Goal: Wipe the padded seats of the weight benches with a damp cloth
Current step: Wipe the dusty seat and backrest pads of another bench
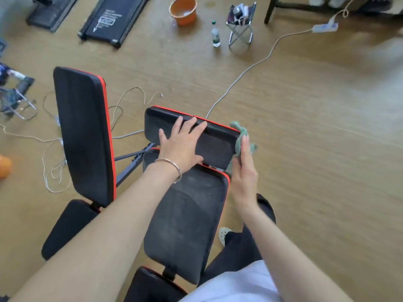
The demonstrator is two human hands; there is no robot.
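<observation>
Two black weight benches with red trim stand on the floor. The nearer bench (185,216) runs up the middle of the head view, and its raised end pad (216,144) lies crosswise. My left hand (181,144) rests flat on that pad with fingers spread. At the pad's right edge my right hand (243,171) presses a green cloth (241,136) against the side. A second bench (85,136) stands to the left, untouched.
An orange bucket (184,10) with water, a bottle (216,35) and a small folding stool (241,25) stand at the back. White cables (246,71) cross the wooden floor. Two flat treadmills (113,18) lie far left. My foot (224,235) is beside the bench.
</observation>
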